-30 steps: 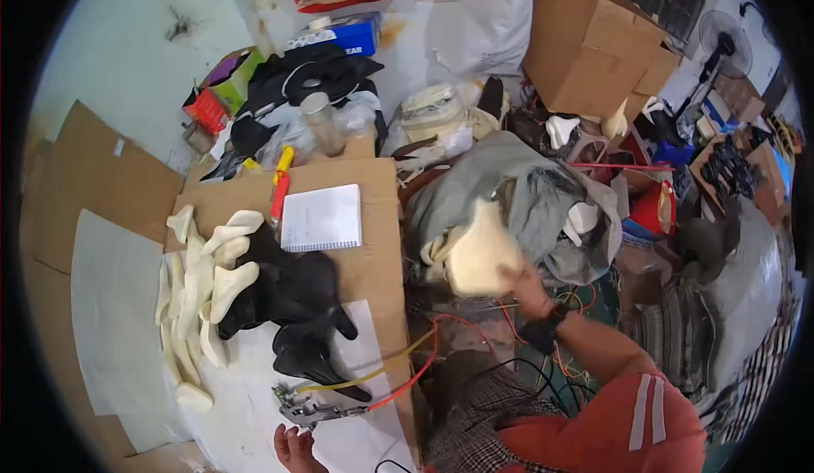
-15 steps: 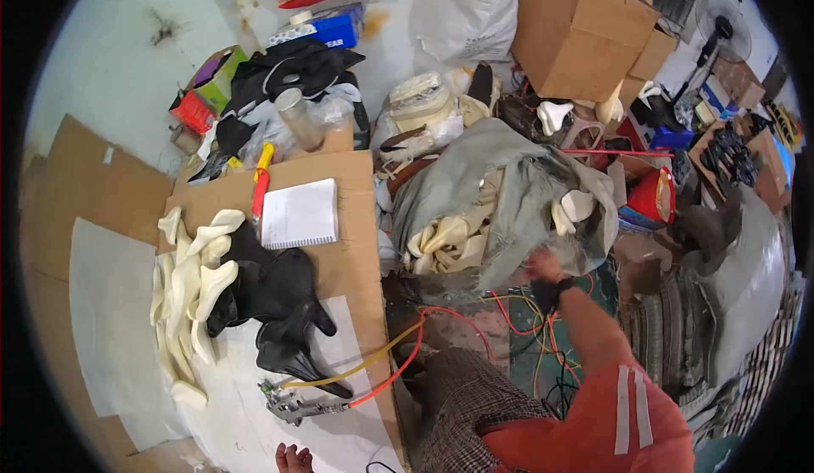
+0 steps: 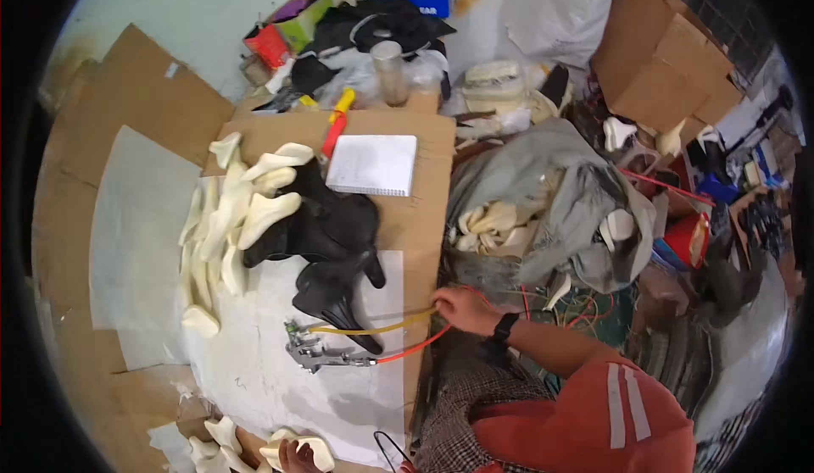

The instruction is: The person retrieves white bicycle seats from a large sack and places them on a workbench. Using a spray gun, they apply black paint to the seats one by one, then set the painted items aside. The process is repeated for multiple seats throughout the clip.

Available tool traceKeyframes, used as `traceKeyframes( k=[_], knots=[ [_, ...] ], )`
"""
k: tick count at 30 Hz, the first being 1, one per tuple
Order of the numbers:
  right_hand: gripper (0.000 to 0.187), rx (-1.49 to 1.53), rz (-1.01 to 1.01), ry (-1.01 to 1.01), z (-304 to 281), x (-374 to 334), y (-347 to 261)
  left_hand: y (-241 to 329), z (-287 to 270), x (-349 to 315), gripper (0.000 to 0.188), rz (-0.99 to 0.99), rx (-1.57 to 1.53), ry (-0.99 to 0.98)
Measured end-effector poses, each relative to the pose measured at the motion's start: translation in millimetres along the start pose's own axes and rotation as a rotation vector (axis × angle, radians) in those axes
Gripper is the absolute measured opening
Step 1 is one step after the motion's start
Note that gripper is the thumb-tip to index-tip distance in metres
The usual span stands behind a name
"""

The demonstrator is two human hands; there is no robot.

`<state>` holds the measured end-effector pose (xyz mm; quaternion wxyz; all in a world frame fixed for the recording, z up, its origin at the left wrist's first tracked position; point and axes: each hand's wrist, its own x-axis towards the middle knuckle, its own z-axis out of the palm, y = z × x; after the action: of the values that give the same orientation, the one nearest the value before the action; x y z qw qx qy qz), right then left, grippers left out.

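My right hand [image 3: 465, 310] is at the table's right edge, its fingers pinched round the yellow hose [image 3: 407, 320]. A red hose [image 3: 415, 346] runs close beside it. Both hoses lead to a metal spray gun [image 3: 318, 353] lying on white paper. At the lower edge my left hand [image 3: 297, 456] shows only in part, its fingers bent and slightly apart over a cream saddle-shaped piece [image 3: 318, 453]; whether they touch it is unclear. Black saddle-shaped pieces [image 3: 335, 227] lie beyond the gun, beside a stack of cream saddle-shaped pieces [image 3: 225, 214].
A spiral notebook [image 3: 373, 164] and a red-and-yellow tool [image 3: 337, 124] lie on the cardboard tabletop [image 3: 432, 210]. To the right stands a grey sack [image 3: 585, 219] of cream pieces. Hoses tangle on the floor. More cream pieces [image 3: 222, 435] lie at the lower left.
My right hand has come back left from the sack to the hoses at the table edge. The view has shifted, bringing cream pieces near my left hand into sight.
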<state>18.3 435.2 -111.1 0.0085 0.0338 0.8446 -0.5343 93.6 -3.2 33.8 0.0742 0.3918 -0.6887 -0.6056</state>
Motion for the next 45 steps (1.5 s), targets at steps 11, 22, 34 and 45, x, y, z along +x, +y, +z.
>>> traceKeyframes(
  k=[11,22,34,45],
  knots=[
    [0.032,0.063,0.765,0.294,-78,-198,197,-53,125,1,0.076,0.317,0.759,-0.494],
    [0.027,-0.362,1.210,-0.136,-161,-329,363,-145,201,-18,0.112,0.917,0.964,-0.337],
    [0.040,-0.315,0.891,-0.409,22,-289,747,-684,394,-69,0.081,-0.060,0.937,-0.786],
    [0.029,-0.505,0.847,-0.288,62,-347,823,-781,414,-80,0.065,-0.143,1.068,-0.812]
  ],
)
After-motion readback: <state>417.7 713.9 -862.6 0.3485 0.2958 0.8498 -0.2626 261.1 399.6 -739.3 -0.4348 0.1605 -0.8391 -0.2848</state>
